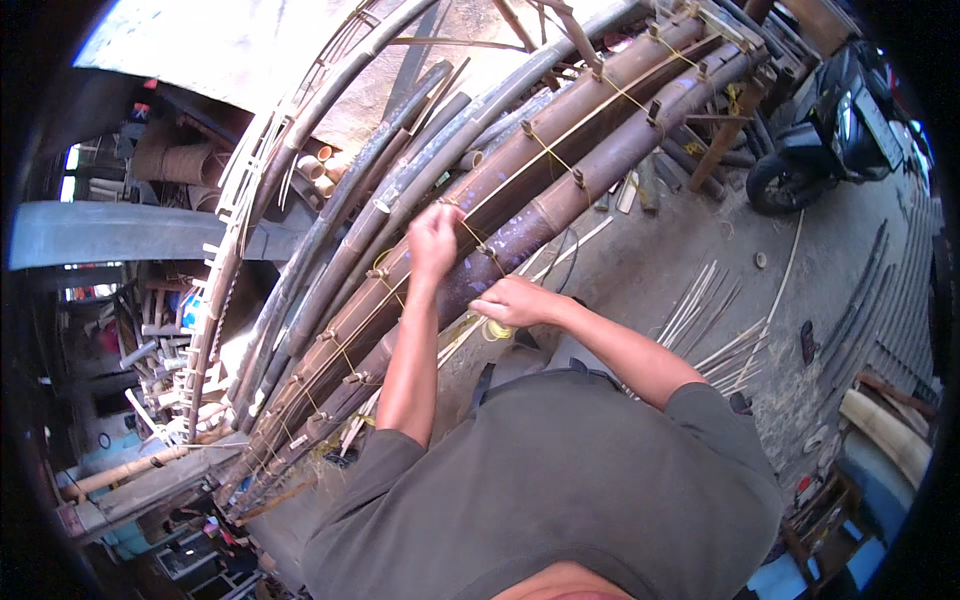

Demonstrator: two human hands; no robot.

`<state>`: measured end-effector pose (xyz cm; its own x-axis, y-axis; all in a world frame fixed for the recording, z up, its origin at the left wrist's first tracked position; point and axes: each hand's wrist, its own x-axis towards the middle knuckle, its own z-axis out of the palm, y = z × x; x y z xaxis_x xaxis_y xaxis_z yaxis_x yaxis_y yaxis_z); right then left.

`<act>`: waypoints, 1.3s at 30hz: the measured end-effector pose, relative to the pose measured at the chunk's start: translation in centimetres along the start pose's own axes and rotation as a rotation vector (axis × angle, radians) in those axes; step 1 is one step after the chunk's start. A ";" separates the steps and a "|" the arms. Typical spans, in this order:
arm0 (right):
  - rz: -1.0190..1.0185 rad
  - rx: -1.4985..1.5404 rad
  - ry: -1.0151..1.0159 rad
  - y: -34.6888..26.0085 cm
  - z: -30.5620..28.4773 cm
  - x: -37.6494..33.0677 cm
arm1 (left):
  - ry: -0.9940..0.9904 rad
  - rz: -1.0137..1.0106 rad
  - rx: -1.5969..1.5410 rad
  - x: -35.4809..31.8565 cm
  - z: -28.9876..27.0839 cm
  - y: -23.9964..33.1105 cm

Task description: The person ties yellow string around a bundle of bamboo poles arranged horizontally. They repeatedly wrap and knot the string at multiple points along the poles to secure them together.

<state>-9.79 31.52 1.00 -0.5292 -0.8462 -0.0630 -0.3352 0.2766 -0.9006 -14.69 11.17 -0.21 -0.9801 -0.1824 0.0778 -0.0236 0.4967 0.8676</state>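
left hand point(433, 240): fingers pinched on yellow cord point(545, 150) where it crosses the bamboo poles point(520, 215)
right hand point(512, 300): closed on the cord lower down, resting against the dark pole
cord: runs along the poles, knotted around small pegs point(578, 178)
poles: bundled side by side, slanting across the yard
rest: thin slats point(715, 320) on the ground, motorbike point(835, 120) beyond

Bright daylight from above, dim left side, perhaps slight blur, fisheye-bent edges, dark rim
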 end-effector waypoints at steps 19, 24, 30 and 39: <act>0.311 1.844 0.688 -5.8 16.7 3.8 | -0.322 -0.109 0.530 -5.5 -16.1 -4.3; -0.121 1.223 1.078 -16.4 16.9 13.4 | -0.017 0.105 0.583 -10.7 -12.3 -11.5; 0.324 -0.901 0.365 -11.7 6.7 20.0 | -0.116 0.021 0.378 -10.5 -13.5 -5.3; -0.177 0.289 -0.215 -14.3 8.3 6.1 | 0.052 -0.030 0.264 -11.2 -13.5 -9.2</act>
<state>-1.78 18.60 9.89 -0.2975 -0.9538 0.0428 -0.1574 0.0048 -0.9875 -0.89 -2.80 -2.44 -0.9670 -0.2402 0.0854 -0.1093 0.6933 0.7123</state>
